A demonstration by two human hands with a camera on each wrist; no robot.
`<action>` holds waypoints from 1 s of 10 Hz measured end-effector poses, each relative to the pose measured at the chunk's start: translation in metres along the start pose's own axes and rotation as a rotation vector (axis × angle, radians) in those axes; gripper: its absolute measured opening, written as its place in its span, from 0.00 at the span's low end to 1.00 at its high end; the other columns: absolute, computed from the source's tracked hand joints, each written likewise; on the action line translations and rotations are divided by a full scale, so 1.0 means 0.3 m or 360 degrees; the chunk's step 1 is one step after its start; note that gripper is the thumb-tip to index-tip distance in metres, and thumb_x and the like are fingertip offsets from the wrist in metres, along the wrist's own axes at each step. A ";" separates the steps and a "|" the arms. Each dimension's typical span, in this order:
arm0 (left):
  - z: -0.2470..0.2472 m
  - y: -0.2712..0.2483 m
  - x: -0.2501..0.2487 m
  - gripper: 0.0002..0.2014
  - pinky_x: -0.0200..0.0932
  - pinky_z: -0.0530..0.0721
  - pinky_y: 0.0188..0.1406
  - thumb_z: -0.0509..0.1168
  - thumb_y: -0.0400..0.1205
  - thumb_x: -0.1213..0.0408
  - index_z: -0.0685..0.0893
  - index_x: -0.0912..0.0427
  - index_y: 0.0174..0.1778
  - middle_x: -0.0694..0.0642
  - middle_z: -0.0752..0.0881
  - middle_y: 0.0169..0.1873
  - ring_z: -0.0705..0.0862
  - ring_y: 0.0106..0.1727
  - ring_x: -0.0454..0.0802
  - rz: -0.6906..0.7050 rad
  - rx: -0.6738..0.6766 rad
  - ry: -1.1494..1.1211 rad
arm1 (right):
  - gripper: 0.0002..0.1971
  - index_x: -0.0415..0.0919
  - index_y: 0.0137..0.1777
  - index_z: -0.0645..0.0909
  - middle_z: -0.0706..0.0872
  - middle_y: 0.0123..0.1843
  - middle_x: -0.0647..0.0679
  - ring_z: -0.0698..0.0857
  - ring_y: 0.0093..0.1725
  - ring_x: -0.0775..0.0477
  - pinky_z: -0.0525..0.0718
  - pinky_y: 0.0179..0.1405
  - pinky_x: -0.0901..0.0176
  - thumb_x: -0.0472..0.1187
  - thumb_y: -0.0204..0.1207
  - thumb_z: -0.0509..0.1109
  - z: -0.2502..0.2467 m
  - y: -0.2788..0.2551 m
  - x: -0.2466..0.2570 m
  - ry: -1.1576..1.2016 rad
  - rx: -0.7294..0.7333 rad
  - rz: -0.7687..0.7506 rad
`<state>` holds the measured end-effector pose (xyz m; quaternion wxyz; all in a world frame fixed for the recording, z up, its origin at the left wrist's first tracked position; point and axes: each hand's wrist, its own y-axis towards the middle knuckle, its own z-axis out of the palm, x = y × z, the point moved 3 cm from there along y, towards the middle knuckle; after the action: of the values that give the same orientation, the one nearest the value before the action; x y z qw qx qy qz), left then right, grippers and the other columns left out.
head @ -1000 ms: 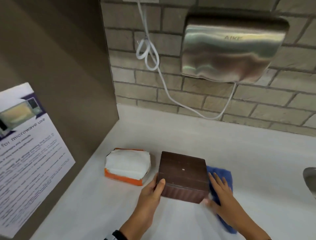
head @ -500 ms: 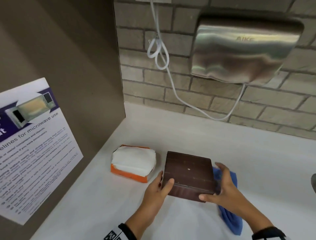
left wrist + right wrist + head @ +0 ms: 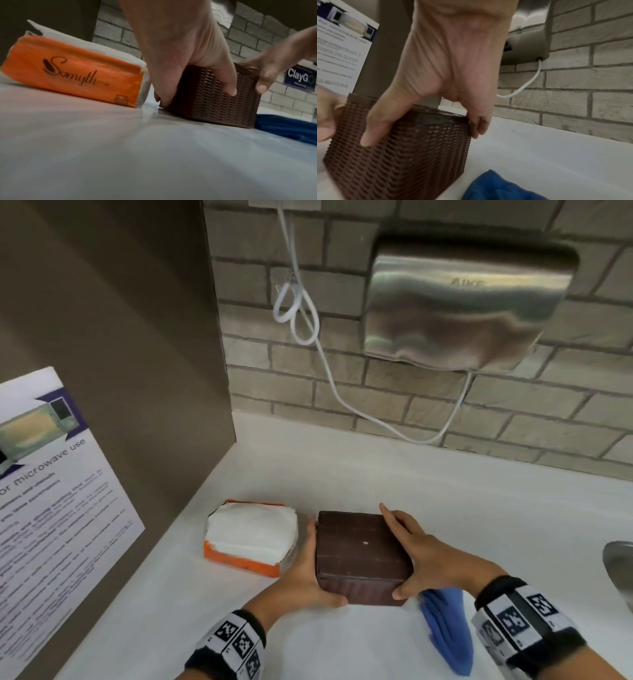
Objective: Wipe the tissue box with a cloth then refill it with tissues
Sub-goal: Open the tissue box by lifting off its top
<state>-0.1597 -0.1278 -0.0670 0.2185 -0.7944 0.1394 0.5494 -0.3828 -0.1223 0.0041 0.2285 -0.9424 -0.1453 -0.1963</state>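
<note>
Hands flank the brown box on the white worktop: the left hand grips its left side, thumb on the near face, and the right hand grips its right side, fingers curled down the far edge, thumb on the near face. Just left lies the orange tissue pack, and the blue cloth lies crumpled at the box's near right corner, held by neither hand
</note>
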 end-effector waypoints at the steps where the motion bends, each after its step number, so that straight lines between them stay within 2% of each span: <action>1: -0.005 0.017 0.020 0.73 0.48 0.69 0.77 0.83 0.57 0.57 0.26 0.31 0.75 0.41 0.53 0.80 0.60 0.80 0.43 0.0021 -0.0013 0.0044 | 0.68 0.71 0.75 0.26 0.48 0.77 0.58 0.68 0.67 0.42 0.71 0.68 0.55 0.55 0.54 0.81 0.003 0.005 0.007 -0.0127 -0.0078 0.0001; 2: -0.009 0.020 0.008 0.71 0.43 0.66 0.78 0.82 0.59 0.60 0.26 0.34 0.76 0.30 0.50 0.76 0.57 0.80 0.39 0.0022 0.0035 0.0134 | 0.67 0.71 0.76 0.28 0.50 0.76 0.56 0.61 0.71 0.42 0.64 0.73 0.50 0.55 0.53 0.82 0.003 0.000 0.009 -0.0168 -0.0070 0.0011; 3: -0.028 0.010 -0.031 0.69 0.27 0.56 0.71 0.80 0.62 0.61 0.24 0.43 0.77 0.22 0.45 0.63 0.49 0.74 0.33 0.0078 0.0009 0.0333 | 0.68 0.71 0.76 0.26 0.48 0.77 0.57 0.58 0.74 0.44 0.63 0.72 0.52 0.53 0.54 0.82 -0.011 0.001 0.002 -0.0111 0.0040 0.0014; 4: -0.038 0.001 -0.073 0.66 0.10 0.56 0.59 0.80 0.65 0.66 0.27 0.42 0.76 0.20 0.46 0.56 0.52 0.68 0.23 0.0106 0.0048 0.0327 | 0.68 0.69 0.76 0.26 0.48 0.78 0.56 0.55 0.76 0.45 0.62 0.74 0.52 0.51 0.56 0.82 -0.014 0.005 0.009 -0.0140 0.0068 -0.0010; 5: -0.035 -0.001 -0.080 0.62 0.06 0.60 0.47 0.79 0.66 0.72 0.31 0.40 0.71 0.21 0.51 0.54 0.56 0.50 -0.01 0.0125 0.0080 0.0266 | 0.67 0.70 0.77 0.28 0.50 0.76 0.55 0.56 0.75 0.44 0.61 0.74 0.51 0.51 0.55 0.82 0.000 0.004 0.012 -0.0144 -0.0022 -0.0045; 6: -0.039 0.004 -0.064 0.61 0.08 0.64 0.48 0.79 0.64 0.72 0.36 0.27 0.67 0.24 0.60 0.56 0.62 0.51 0.00 0.0162 0.0071 0.0218 | 0.67 0.70 0.77 0.30 0.51 0.76 0.57 0.56 0.75 0.46 0.58 0.73 0.54 0.52 0.55 0.83 0.008 -0.005 0.008 -0.0120 -0.0087 -0.0054; 7: -0.039 0.002 -0.063 0.62 0.11 0.68 0.50 0.80 0.62 0.70 0.39 0.24 0.68 0.23 0.63 0.56 0.66 0.53 0.04 0.0161 0.0094 0.0226 | 0.66 0.70 0.77 0.33 0.52 0.75 0.57 0.54 0.75 0.47 0.54 0.71 0.58 0.53 0.54 0.83 0.009 -0.015 0.014 -0.0129 -0.0112 -0.0076; 8: -0.044 0.004 -0.058 0.58 0.19 0.75 0.54 0.81 0.61 0.71 0.50 0.41 0.77 0.30 0.79 0.56 0.76 0.61 0.20 0.0119 0.0147 0.0152 | 0.66 0.69 0.77 0.35 0.48 0.76 0.54 0.50 0.77 0.46 0.51 0.73 0.58 0.57 0.50 0.83 -0.001 -0.024 0.025 -0.0284 -0.0262 -0.0097; 9: -0.045 0.006 -0.054 0.57 0.19 0.75 0.54 0.81 0.59 0.71 0.52 0.39 0.76 0.30 0.80 0.58 0.76 0.62 0.21 0.0155 0.0110 0.0195 | 0.67 0.70 0.78 0.33 0.46 0.77 0.50 0.46 0.78 0.45 0.50 0.77 0.52 0.59 0.50 0.82 0.002 -0.035 0.026 -0.0358 -0.0308 -0.0096; 10: -0.041 -0.001 -0.064 0.59 0.17 0.73 0.53 0.81 0.60 0.71 0.46 0.30 0.71 0.26 0.76 0.60 0.72 0.63 0.16 0.0155 0.0114 0.0210 | 0.66 0.72 0.77 0.32 0.46 0.77 0.54 0.48 0.79 0.48 0.52 0.78 0.49 0.58 0.54 0.82 0.018 -0.052 0.021 -0.0200 -0.0224 -0.0089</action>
<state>-0.1564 -0.1341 -0.0453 0.2102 -0.8128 0.2115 0.5005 -0.3811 -0.1051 0.0083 0.1465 -0.9622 -0.1715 -0.1529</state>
